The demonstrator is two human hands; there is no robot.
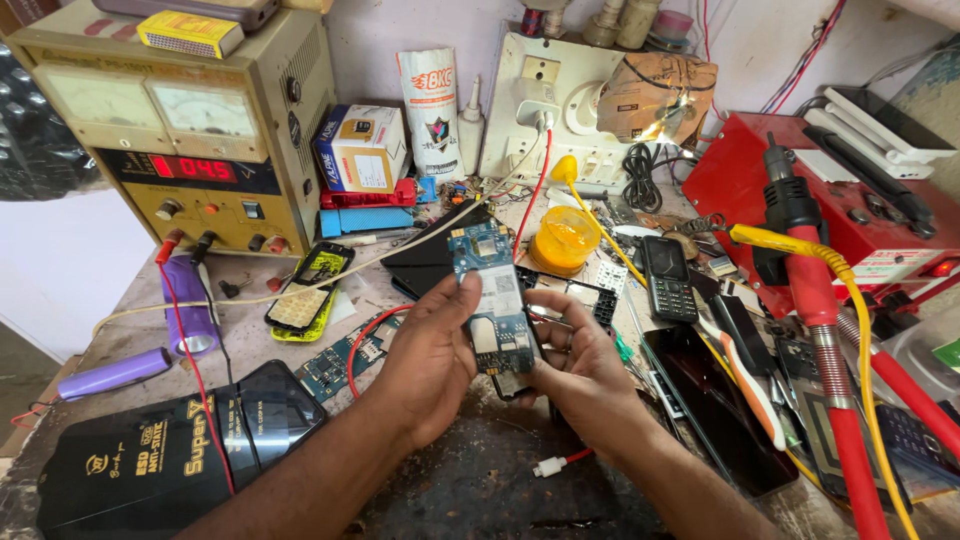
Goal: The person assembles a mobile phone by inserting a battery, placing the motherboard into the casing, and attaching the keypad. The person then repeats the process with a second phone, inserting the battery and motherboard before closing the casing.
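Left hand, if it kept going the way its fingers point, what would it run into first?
The left hand points up and away along the blue circuit board it holds. Beyond that, probably the black phone panel lying on the bench, though depth is hard to judge.

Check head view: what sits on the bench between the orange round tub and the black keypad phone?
A thin yellow wire crosses the gap between tub and phone, with a small white keypad piece lower down.

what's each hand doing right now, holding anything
Left hand: closed on the long blue phone circuit board.
Right hand: closed on the same board's lower end.
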